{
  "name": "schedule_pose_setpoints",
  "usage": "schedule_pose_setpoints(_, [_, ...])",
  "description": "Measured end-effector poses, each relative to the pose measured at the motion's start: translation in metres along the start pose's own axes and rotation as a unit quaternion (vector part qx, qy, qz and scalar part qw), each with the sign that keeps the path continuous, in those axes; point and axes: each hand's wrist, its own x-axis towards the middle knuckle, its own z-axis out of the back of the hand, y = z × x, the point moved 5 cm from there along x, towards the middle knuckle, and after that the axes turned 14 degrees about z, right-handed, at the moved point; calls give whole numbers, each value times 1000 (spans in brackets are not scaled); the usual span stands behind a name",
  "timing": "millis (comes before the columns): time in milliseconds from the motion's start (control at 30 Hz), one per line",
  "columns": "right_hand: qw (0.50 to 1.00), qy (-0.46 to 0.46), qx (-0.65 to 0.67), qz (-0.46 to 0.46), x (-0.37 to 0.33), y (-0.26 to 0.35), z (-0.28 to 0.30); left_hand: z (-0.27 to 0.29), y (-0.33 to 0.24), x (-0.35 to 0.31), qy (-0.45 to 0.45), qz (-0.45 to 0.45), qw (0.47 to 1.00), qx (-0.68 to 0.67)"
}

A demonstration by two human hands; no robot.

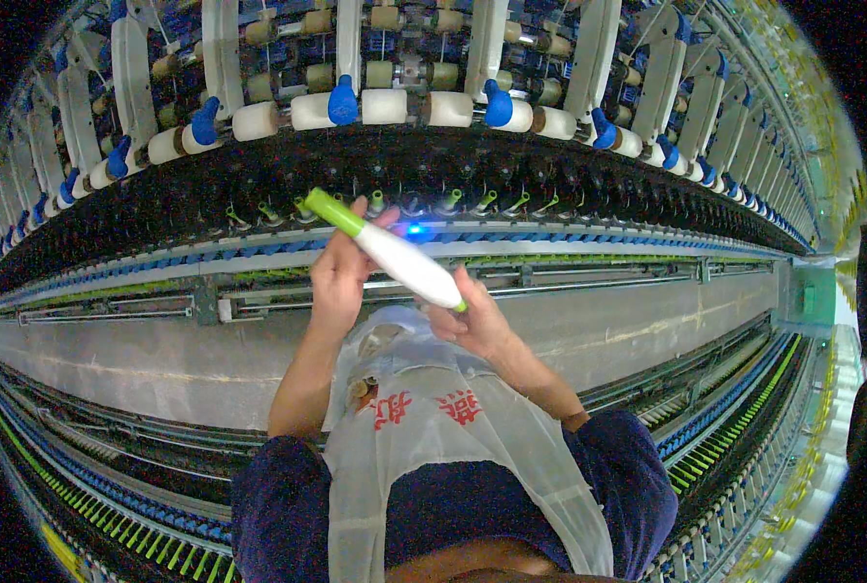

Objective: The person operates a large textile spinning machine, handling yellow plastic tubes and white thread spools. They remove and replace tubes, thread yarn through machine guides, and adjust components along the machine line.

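A green bobbin wound with white yarn (409, 264) is held aslant in front of me, its bare green end up to the left. My left hand (340, 277) is closed behind its upper part, with fingertips showing past the far side. At the lower right end, my right hand (474, 316) pinches the bobbin near its short green tip. Just beyond the bobbin runs the spinning machine's row of spindles, several with green tube tops (454, 200). A blue light (416, 230) glows on the rail there.
White rollers (385, 107) and blue knobs (343, 100) line the machine above the spindles. A grey floor aisle (161, 364) lies beneath my arms. Behind me stands another machine row with green bobbins (715, 447). I wear a pale apron (424, 428).
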Motion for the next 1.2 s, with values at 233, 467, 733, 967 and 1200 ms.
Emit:
schedule_pose_setpoints(233, [996, -82, -38, 11, 0, -1, 5, 7, 2, -3, -15, 12, 991, 134])
schedule_pose_setpoints(467, [983, 89, 149, -67, -1, -5, -19, 7, -3, 0, 0, 66, 997, -44])
schedule_pose_setpoints(733, [744, 19, -571, 346, 22, 64, -33, -5, -7, -15, 27, 118, 983, 139])
schedule_pose_setpoints(967, [555, 177, -709, 397, 29, 78, -76, 1, 1, -18, -15, 127, 944, 304])
schedule_pose_setpoints(1200, [504, 221, -738, 389, 36, 58, -61, 0, 3, -16, -13, 73, 901, 428])
